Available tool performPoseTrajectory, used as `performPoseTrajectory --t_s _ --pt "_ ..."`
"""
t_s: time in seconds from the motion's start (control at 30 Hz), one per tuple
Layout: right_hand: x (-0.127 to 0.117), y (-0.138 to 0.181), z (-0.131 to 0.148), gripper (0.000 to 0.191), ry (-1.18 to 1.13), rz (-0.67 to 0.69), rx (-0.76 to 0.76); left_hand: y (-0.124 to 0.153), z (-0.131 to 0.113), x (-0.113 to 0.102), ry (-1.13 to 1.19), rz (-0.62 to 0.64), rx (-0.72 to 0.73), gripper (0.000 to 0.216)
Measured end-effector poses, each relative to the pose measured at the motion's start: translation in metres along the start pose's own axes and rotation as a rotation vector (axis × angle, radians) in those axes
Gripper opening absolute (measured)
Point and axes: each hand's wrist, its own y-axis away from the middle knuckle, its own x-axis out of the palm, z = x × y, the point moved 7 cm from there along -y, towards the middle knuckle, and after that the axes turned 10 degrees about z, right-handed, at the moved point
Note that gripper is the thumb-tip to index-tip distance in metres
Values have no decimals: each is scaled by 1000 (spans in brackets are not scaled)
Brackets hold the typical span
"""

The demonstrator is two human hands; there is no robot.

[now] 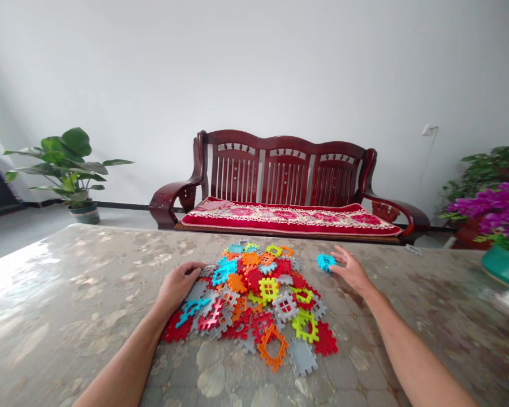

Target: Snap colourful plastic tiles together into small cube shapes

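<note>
A pile of flat plastic interlocking tiles [258, 294] in red, orange, grey, blue and lime lies on the marbled table [68, 305]. My left hand [177, 285] rests with curled fingers on the pile's left edge, touching grey and blue tiles. My right hand [350, 269] is to the right of the pile, its fingertips closed on a blue tile [324, 262] that sits apart from the rest on the table.
Behind the table stands a dark red wooden bench [288, 181] with a floral cushion. A potted green plant [70, 167] is on the floor at the left. Purple flowers [498, 206] and a teal pot [503, 265] sit at the table's right edge.
</note>
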Motion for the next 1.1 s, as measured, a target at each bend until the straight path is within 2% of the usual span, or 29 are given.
performPoseTrajectory --t_s 0.2,0.6,0.73,1.1 --pt "6 2 -5 91 -30 7 40 -2 5 2 29 5 4 36" --pt "13 -1 -7 91 19 7 67 -3 7 4 21 14 14 35" --pt "16 0 -7 94 120 -12 83 -2 7 4 23 14 9 34" --pt "16 2 3 86 403 -56 99 0 1 2 23 10 11 34"
